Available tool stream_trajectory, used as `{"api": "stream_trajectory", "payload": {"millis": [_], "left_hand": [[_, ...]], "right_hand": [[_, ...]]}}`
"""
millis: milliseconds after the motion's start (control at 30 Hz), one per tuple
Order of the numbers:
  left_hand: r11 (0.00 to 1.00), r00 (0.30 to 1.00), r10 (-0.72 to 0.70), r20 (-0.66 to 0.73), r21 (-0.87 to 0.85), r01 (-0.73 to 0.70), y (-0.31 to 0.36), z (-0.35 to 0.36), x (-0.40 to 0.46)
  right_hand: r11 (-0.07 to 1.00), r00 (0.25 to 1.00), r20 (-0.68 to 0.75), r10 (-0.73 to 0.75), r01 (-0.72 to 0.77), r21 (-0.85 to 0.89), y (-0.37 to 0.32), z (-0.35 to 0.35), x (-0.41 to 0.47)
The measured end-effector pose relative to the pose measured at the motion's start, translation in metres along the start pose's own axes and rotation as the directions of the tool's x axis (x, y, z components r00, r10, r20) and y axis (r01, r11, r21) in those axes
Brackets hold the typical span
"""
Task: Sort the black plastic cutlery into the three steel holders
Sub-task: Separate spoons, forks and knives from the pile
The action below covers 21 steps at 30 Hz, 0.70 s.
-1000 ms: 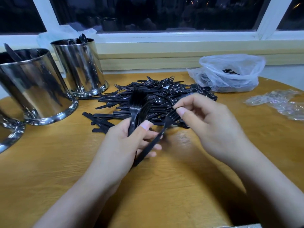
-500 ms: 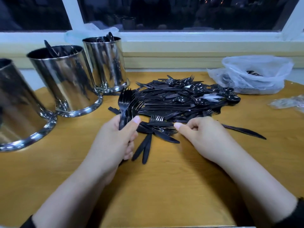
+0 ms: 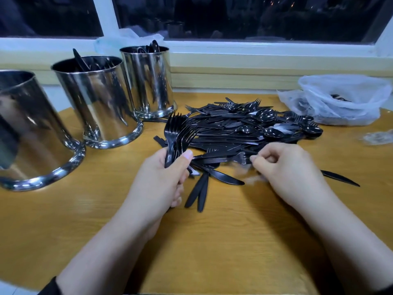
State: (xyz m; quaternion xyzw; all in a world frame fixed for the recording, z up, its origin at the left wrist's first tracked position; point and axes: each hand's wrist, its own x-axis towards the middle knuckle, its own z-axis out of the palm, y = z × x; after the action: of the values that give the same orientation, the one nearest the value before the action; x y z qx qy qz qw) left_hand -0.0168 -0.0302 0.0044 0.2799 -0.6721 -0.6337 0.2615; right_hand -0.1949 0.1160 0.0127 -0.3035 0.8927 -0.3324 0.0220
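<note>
Head view, left hand: my left hand is wrapped round a bunch of forks, fingers curled on the handles, thumb across the front, tines pointing up and away.
Head view, right hand: my right hand sits at the near edge of the cutlery pile, fingers curled in and pinching at a loose fork lying there; it's blurred, so I can't tell how firm the hold is.
Pile: black forks, spoons and knives heaped in the middle of the desk, just beyond both hands.
Strays: two knives lie side by side between my hands, and a lone knife pokes out to the right of my right wrist.
Holders: three steel holders stand in a row at left. The near holder is closest, the middle holder shows black handles sticking out, and the far holder by the window ledge has spoon ends showing above its rim.
Bag: a clear plastic bag sits at the right rear with some black cutlery inside.
</note>
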Motion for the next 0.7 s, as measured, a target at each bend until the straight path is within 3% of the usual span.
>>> {"api": "stream_trajectory", "payload": {"millis": [167, 333, 400, 467, 567, 700], "left_hand": [[0.998, 1.0, 0.016, -0.008, 0.056, -0.015, 0.0, 0.001, 0.0], [1.0, 1.0, 0.011, -0.02, -0.009, -0.011, 0.005, 0.003, 0.0], [0.999, 0.999, 0.015, -0.034, -0.041, -0.016, 0.006, 0.004, 0.001], [0.999, 0.998, 0.043, -0.042, -0.019, -0.044, 0.006, 0.005, 0.001], [1.0, 0.998, 0.022, 0.051, 0.003, -0.022, 0.007, 0.007, -0.003], [0.999, 0.971, -0.034, 0.238, 0.023, 0.029, 0.006, 0.012, -0.011]], "right_hand": [[0.965, 0.97, -0.24, -0.035, 0.096, 0.245, 0.007, -0.01, 0.003], [0.823, 0.907, -0.414, -0.078, 0.292, 0.486, 0.003, -0.02, -0.002], [0.805, 0.922, -0.345, -0.178, 0.338, 0.487, -0.003, -0.024, -0.005], [0.811, 0.939, -0.171, -0.297, 0.343, 0.473, -0.009, -0.022, -0.009], [0.833, 0.922, 0.027, -0.385, 0.335, 0.439, -0.016, -0.01, -0.015], [0.846, 0.926, 0.006, -0.377, 0.342, 0.408, -0.024, 0.004, -0.015]]}}
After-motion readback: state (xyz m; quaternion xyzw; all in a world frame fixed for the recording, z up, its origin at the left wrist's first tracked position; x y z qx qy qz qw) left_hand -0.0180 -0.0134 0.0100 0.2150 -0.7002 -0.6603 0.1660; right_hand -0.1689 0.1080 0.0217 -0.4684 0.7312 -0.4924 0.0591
